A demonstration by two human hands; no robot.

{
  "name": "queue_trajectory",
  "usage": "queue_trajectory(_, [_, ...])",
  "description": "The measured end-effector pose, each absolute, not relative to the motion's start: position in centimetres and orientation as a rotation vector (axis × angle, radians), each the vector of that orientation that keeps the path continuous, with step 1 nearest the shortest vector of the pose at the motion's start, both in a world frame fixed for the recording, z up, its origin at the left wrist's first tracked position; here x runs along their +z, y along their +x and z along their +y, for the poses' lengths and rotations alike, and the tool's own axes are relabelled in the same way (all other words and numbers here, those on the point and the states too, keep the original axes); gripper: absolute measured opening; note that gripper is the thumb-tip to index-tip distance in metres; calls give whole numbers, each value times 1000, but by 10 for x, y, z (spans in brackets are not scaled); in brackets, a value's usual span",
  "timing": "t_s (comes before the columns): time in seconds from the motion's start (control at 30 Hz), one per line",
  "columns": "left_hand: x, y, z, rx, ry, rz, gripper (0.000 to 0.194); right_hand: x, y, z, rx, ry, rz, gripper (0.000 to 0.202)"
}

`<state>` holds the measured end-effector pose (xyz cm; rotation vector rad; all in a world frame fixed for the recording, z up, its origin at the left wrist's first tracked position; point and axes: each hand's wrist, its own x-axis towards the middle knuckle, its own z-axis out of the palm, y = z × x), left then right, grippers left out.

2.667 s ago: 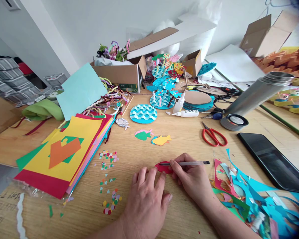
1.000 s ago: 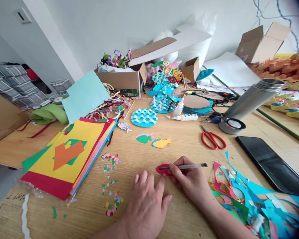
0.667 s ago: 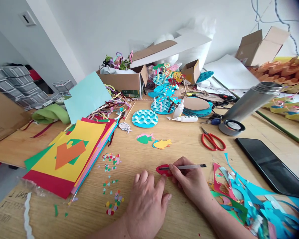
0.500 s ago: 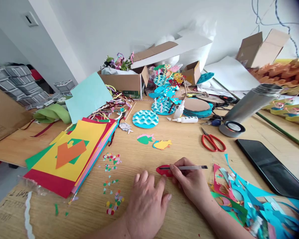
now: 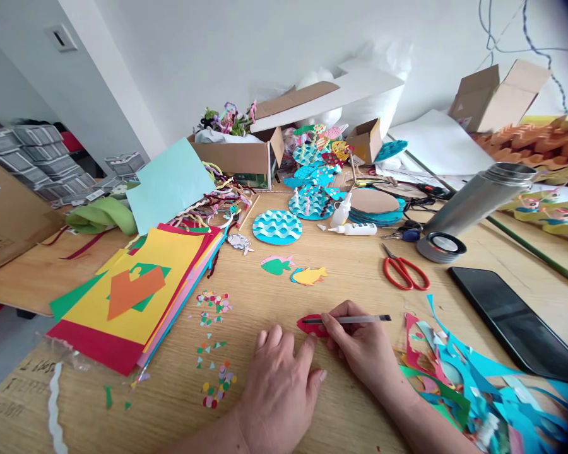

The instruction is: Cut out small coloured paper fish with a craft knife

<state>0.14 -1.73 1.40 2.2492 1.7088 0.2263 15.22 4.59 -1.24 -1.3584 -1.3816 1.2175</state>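
Note:
A small red paper cutout (image 5: 308, 328), shaped like a fish body, lies flat on the wooden table. My right hand (image 5: 362, 343) pinches a slim grey pen (image 5: 366, 319), its tip resting on the cutout's left part. Part of the cutout is hidden under my right fingers. My left hand (image 5: 281, 384) lies palm down with fingers stretched out, the index fingertip touching the cutout's lower edge. Beyond the hands lie a green-and-pink paper fish (image 5: 275, 265) and a yellow paper fish (image 5: 308, 275) with blue and orange edges showing.
Red-handled scissors (image 5: 404, 271), a black phone (image 5: 511, 318) and paper scraps (image 5: 473, 372) lie to the right. A steel flask (image 5: 478, 205) leans behind them. Coloured sheets (image 5: 170, 252) and tiny paper bits (image 5: 220, 378) are left. Glue bottles (image 5: 360, 229) and a wavy blue disc (image 5: 277, 237) stand farther back.
The pen's rear end has shifted very slightly left. Both hands otherwise keep their places, and the whole view has moved a touch.

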Motion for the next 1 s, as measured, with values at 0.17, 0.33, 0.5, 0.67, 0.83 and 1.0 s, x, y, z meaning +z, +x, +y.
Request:
queue_trajectory(0.17, [15, 2, -17, 220, 2250, 1702, 36, -9, 151, 44, 1222, -1377, -1364, 33])
queue_trajectory(0.33, [15, 2, -18, 224, 2251, 1709, 36, -7, 151, 44, 1224, -1370, -1360, 32])
queue_trajectory(0.5, [15, 2, -18, 233, 2254, 1703, 35, -9, 151, 45, 1208, -1375, -1379, 33])
queue_trajectory(0.67, [16, 2, -17, 217, 2249, 1706, 33, -9, 151, 44, 1223, -1375, -1365, 33])
queue_trajectory(0.83, [16, 1, -17, 213, 2249, 1700, 34, -7, 151, 44, 1214, -1393, -1374, 35])
queue_trajectory(1.0, [16, 2, -18, 213, 2248, 1700, 35, -7, 151, 44, 1214, -1399, -1386, 37])
